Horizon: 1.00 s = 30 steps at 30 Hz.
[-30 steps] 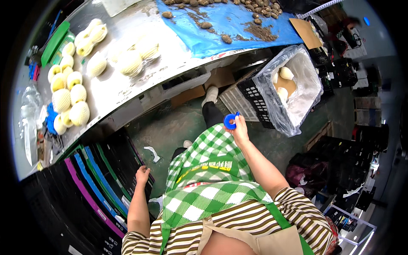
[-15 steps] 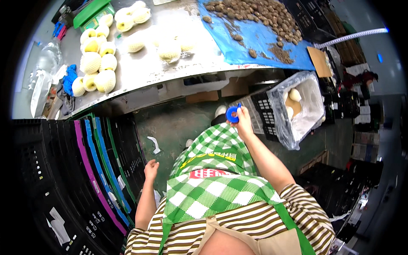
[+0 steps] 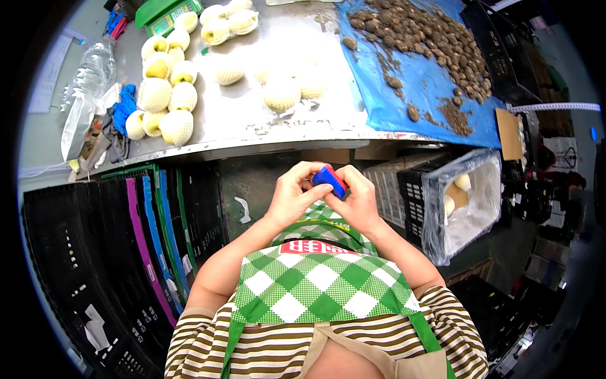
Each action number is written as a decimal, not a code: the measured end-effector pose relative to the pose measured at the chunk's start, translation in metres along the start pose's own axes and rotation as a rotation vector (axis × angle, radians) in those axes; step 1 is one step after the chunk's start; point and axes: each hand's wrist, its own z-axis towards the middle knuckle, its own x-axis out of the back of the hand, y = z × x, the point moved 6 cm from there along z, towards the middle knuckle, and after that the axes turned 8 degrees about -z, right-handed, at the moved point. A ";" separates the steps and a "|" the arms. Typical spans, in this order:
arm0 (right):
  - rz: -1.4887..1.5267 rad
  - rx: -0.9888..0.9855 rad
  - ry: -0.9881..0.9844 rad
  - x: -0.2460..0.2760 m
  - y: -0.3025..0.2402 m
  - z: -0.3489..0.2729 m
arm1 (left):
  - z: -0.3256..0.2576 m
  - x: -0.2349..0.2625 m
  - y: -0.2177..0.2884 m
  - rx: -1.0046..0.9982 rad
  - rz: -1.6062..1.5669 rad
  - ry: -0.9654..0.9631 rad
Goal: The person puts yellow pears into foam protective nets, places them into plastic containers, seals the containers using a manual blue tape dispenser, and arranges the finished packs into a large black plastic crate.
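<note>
In front of my apron, both hands are raised together around a small blue and red ring-shaped tool [image 3: 329, 180], which looks like a small tape dispenser. My left hand [image 3: 291, 197] is closed, with its thumb and fingers on the tool's left side. Opposite it, my right hand [image 3: 358, 203] grips the right side, the thumb pressed on the blue face. My fingers cover part of the tool. Just beyond the hands runs the front edge of a metal table [image 3: 252, 120], carrying pale yellow fruits [image 3: 155, 95] in white foam nets.
Brown round tubers [image 3: 435, 47] lie with soil on a blue plastic sheet [image 3: 379, 104]. A black crate [image 3: 413, 196] with a clear plastic liner stands at right, some pale fruits inside. Stacked crates [image 3: 82, 252] fill the left. A green scale [image 3: 165, 18] sits at the far left.
My left hand has come up from my side to meet the right hand at the tool. The right hand has moved left and turned the tool. The view has shifted.
</note>
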 end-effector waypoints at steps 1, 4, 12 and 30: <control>0.075 0.003 -0.126 -0.002 0.003 0.010 | 0.007 0.004 0.009 -0.065 0.070 0.012; 0.653 -0.079 -0.230 -0.012 0.010 0.034 | 0.028 0.013 0.039 -0.297 -0.001 0.036; 0.203 0.068 -0.310 -0.008 0.011 0.093 | 0.053 0.055 0.074 -0.120 0.184 0.076; 0.383 -0.223 -0.117 -0.064 0.010 0.135 | 0.127 0.128 0.082 0.332 0.009 -0.287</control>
